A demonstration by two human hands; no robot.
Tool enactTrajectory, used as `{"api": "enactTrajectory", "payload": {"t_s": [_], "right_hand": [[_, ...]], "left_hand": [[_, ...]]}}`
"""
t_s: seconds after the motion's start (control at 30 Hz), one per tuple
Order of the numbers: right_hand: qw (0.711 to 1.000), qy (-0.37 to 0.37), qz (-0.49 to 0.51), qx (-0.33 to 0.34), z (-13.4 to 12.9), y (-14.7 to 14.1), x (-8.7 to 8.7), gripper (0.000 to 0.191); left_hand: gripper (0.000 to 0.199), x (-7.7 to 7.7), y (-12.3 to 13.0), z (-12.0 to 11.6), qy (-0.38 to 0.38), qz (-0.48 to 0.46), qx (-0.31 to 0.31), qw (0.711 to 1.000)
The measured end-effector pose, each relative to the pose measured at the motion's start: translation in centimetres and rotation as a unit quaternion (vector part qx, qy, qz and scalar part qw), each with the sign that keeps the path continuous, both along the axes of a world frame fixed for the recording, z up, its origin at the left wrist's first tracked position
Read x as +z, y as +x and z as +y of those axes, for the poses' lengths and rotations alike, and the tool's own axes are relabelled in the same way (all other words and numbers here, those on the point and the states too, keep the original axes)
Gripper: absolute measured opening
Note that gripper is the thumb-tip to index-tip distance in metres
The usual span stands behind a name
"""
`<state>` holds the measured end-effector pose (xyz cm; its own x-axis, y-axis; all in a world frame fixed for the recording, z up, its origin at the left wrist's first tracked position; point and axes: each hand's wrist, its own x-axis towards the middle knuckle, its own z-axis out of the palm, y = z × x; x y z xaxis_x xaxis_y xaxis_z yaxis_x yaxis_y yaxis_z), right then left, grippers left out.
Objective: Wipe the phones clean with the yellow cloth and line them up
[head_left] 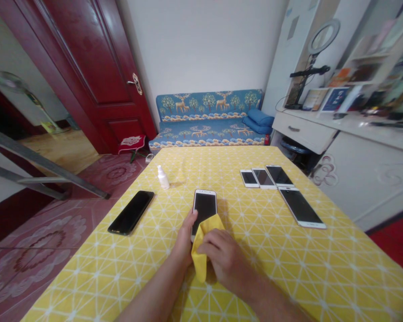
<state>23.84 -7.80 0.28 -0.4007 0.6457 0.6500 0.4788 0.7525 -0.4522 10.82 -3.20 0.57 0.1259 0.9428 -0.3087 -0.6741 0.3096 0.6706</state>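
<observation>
A white-framed phone with a dark screen [205,205] is held upright-facing above the yellow patterned table [147,268]. My left hand [185,235] grips its left edge, the thumb resting on the front. Bunched in my right hand [221,252] is a yellow cloth [200,264], pressed against the lower part of the phone, which it hides. A white spray bottle [163,178] stands beyond to the left. Left of my hands lies a black phone [131,213]. Several white-framed phones lie at the right, among them a large one [302,207] and a small one [249,178].
Behind the table is a blue patterned sofa [201,127] with folded blue cushions. A white cabinet [356,147] with a ring light [324,36] stands at the right. At the left are a red door [100,67], a small red stool [132,143] and a metal frame.
</observation>
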Motion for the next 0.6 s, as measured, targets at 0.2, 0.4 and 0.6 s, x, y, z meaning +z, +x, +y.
{"api": "enactTrajectory", "payload": {"t_s": [0.2,0.4,0.6], "right_hand": [[0.952,-0.05,0.246,-0.176,2.1,3.4,-0.3,0.014],[0.976,-0.017,0.214,-0.039,-0.3,1.0,0.1,0.019],[0.98,0.0,0.199,0.009,-1.1,0.1,0.5,0.025]], "left_hand": [[0.032,-0.6,0.1,0.2,0.013,0.015,-0.051,0.998],[0.02,-0.4,0.3,-0.3,0.018,-0.064,-0.106,0.992],[0.028,-0.2,0.6,-0.5,0.1,-0.038,-0.148,0.983]]}}
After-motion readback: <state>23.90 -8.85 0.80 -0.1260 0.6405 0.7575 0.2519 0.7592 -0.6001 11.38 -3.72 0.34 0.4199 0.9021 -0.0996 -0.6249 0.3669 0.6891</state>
